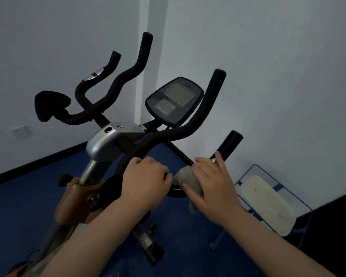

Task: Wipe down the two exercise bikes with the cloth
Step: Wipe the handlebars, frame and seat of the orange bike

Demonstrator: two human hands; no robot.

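An orange exercise bike (76, 198) with black foam handlebars (168, 134) and a dark console (174, 100) fills the middle of the view. My left hand (146, 180) grips the near curve of the handlebar. Just to its right, my right hand (212, 182) holds a grey cloth (186, 178) wrapped against the same bar. A short black grip (230, 144) sticks up behind my right hand. Only one bike is plainly in view.
A blue wire rack (300, 200) holding a cream pad (268, 204) stands at the right by the wall. White walls meet in a corner behind the bike. The floor (18, 206) is blue. A wall socket (20, 130) sits low on the left.
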